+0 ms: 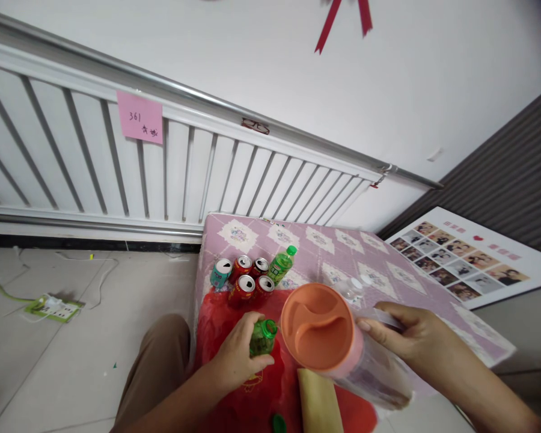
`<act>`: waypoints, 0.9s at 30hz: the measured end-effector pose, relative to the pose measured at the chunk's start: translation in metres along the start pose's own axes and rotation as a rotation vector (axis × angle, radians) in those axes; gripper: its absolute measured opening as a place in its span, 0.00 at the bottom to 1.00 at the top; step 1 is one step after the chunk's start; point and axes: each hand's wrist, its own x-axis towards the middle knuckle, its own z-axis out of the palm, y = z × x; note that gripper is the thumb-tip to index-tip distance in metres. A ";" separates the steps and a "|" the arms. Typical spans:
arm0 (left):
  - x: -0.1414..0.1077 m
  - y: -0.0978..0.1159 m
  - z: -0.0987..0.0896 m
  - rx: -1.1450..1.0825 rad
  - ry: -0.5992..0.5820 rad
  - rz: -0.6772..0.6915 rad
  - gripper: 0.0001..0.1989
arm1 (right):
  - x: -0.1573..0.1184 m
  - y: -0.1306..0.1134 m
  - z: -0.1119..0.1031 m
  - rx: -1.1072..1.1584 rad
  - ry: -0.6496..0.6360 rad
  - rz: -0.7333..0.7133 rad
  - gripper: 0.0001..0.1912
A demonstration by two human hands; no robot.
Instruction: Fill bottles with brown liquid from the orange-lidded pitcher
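Note:
My left hand is wrapped round a small green plastic bottle whose neck is uncapped. My right hand grips the handle of a clear pitcher with an orange lid. The pitcher is tilted, its lid end towards the bottle mouth, with some dark contents at its far end. Whether anything flows between them I cannot tell. Beneath both lies a red sheet on a purple patterned cloth. A green cap and a pale yellow, long rounded thing rest on the sheet.
Several opened drink cans stand beyond my left hand, beside a capped green bottle. Clear bottles are partly behind the pitcher. A white radiator borders the table's far side. A power strip lies on the floor.

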 end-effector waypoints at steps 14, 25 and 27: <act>-0.002 0.003 -0.001 0.005 -0.007 -0.003 0.35 | 0.000 0.001 0.000 -0.010 -0.007 -0.022 0.23; 0.000 0.002 0.000 -0.013 0.008 0.003 0.35 | -0.001 0.001 -0.001 -0.009 -0.027 -0.030 0.23; -0.001 0.002 0.000 -0.013 0.010 0.001 0.35 | -0.001 0.000 -0.001 -0.005 -0.029 -0.025 0.23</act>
